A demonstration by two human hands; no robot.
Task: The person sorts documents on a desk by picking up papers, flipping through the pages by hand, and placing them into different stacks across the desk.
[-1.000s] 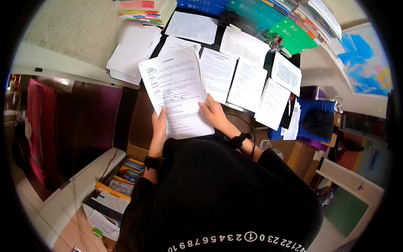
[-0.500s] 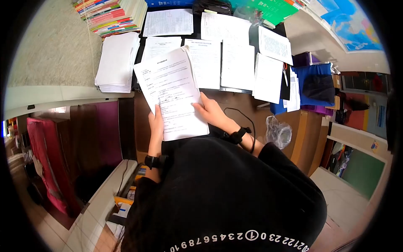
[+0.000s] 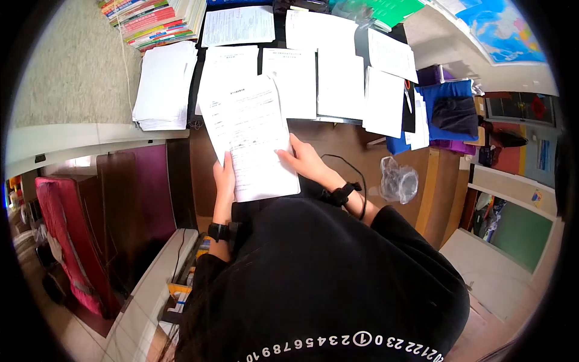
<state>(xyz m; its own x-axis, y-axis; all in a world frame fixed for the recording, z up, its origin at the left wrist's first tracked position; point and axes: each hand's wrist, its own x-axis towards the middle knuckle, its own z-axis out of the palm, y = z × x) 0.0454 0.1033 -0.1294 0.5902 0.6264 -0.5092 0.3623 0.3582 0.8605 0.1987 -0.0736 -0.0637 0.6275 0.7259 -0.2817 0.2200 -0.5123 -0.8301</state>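
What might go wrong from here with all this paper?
The held papers are gripped only along their lower sides by the left hand and right hand, so the sheets might slip or fan apart.

They could also get mixed up with similar printed sheets if set down among them.

The papers near the scissors seem to jut past the desk's front edge, so a bump might knock them off.

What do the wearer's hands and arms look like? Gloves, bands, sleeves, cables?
Left hand and right hand: no gloves visible. Each wrist has a black band. A thin black cable loops beside the right one; can't tell where it connects. Black fabric sleeves end short of the wrists; no markings legible on bands or sleeves.
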